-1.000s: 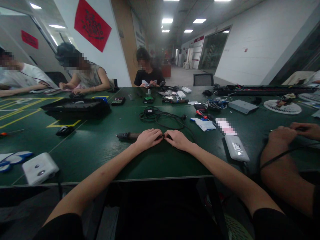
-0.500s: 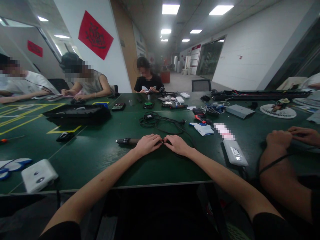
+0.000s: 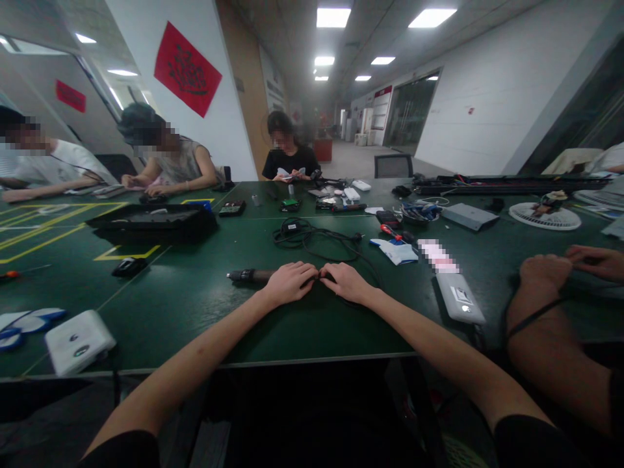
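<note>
A dark, rod-shaped electric screwdriver [image 3: 249, 276] lies on the green table with its narrow metal tip to the left. My left hand [image 3: 291, 283] is closed over its rear part, palm down, hiding much of the body. Close beside it, my right hand [image 3: 345, 282] pinches at the rear end, where the black power cord [image 3: 316, 243] seems to meet the tool; the fingers cover the exact spot. Both hands' fingertips almost meet. Loops of the cord lie beyond my hands, and a stretch of it runs down behind the right wrist.
Right of my hands lie a white glove [image 3: 397, 251], a red-handled screwdriver [image 3: 390, 231] and a white device [image 3: 459, 298]. A white box [image 3: 80, 342] and a black tray [image 3: 153, 224] are on the left. A co-worker's arm [image 3: 543, 312] rests at the right edge.
My hands keep the same place and grip on the screwdriver and cord. The whole view has shifted very slightly to the right.
</note>
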### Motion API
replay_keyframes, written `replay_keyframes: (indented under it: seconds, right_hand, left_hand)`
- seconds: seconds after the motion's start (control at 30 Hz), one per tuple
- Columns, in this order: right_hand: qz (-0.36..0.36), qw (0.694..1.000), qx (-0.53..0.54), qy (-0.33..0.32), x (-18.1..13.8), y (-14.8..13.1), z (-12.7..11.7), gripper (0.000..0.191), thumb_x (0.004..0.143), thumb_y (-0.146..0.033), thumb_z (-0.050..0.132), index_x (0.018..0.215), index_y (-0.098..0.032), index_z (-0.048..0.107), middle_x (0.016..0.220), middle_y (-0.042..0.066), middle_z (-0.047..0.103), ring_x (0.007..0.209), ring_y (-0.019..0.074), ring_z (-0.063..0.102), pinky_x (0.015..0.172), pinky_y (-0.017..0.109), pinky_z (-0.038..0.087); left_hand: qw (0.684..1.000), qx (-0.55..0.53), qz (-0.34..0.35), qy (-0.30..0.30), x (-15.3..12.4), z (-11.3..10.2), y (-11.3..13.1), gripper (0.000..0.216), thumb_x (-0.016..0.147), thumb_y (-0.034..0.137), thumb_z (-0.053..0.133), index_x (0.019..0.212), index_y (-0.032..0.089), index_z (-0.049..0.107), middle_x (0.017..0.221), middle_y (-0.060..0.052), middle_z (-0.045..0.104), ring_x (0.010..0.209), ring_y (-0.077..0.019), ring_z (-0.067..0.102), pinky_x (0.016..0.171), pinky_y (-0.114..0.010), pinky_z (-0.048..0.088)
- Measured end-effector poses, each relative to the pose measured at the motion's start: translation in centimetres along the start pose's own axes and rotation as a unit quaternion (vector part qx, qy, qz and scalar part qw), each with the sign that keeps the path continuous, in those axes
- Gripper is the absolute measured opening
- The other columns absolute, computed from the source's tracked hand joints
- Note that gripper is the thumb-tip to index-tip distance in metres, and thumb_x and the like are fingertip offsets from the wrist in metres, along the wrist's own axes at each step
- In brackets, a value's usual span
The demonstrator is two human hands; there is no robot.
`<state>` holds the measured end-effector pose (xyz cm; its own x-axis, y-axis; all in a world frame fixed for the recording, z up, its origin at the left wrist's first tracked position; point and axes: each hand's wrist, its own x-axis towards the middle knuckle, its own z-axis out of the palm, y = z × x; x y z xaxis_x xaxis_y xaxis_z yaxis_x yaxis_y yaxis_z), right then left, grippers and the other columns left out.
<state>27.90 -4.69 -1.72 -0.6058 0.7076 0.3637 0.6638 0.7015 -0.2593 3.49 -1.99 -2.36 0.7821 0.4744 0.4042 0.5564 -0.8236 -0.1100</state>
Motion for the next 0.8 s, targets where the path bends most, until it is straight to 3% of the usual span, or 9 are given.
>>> replay_keyframes:
  seconds: [0.1, 0.27, 0.67, 0.8]
  right_hand:
    - [-0.001, 1.0, -0.005, 0.006, 0.01, 0.09, 0.13, 0.01, 0.102, -0.024, 0.06, 0.111, -0.019, 0.062, 0.107, 0.007, 0.071, 0.099, 0.0207, 0.067, 0.092, 0.033, 0.045]
    - [-0.002, 1.0, -0.001, 0.007, 0.0, 0.21, 0.39, 0.01, 0.102, -0.025, 0.06, 0.111, -0.02, 0.061, 0.109, 0.007, 0.071, 0.101, 0.021, 0.067, 0.092, 0.033, 0.045]
    - [-0.002, 1.0, 0.006, 0.002, 0.0, 0.2, 0.15, 0.012, 0.103, -0.027, 0.06, 0.112, -0.02, 0.063, 0.11, 0.008, 0.071, 0.102, 0.0212, 0.066, 0.091, 0.034, 0.045]
    - [0.0, 1.0, 0.002, 0.001, 0.02, 0.13, 0.15, 0.013, 0.103, -0.028, 0.061, 0.112, -0.02, 0.064, 0.11, 0.008, 0.071, 0.103, 0.0212, 0.066, 0.091, 0.033, 0.046]
  left_hand:
    - [1.0, 0.008, -0.017, 0.002, -0.01, 0.03, -0.01, 0.02, 0.103, 0.04, 0.052, 0.112, 0.025, 0.061, 0.111, -0.005, 0.068, 0.099, -0.0212, 0.064, 0.088, -0.035, 0.051]
    - [1.0, -0.003, 0.006, -0.008, -0.12, -0.13, -0.11, 0.023, 0.103, 0.037, 0.053, 0.121, 0.025, 0.059, 0.12, -0.006, 0.068, 0.106, -0.0213, 0.064, 0.091, -0.035, 0.051]
    - [1.0, -0.011, -0.013, -0.005, -0.11, -0.11, -0.24, 0.02, 0.103, 0.04, 0.052, 0.114, 0.025, 0.06, 0.11, -0.005, 0.069, 0.1, -0.0212, 0.065, 0.088, -0.035, 0.051]
    - [1.0, -0.008, 0.007, -0.009, -0.09, -0.09, -0.3, 0.024, 0.103, 0.039, 0.052, 0.121, 0.025, 0.059, 0.117, -0.006, 0.068, 0.104, -0.0215, 0.065, 0.09, -0.036, 0.051]
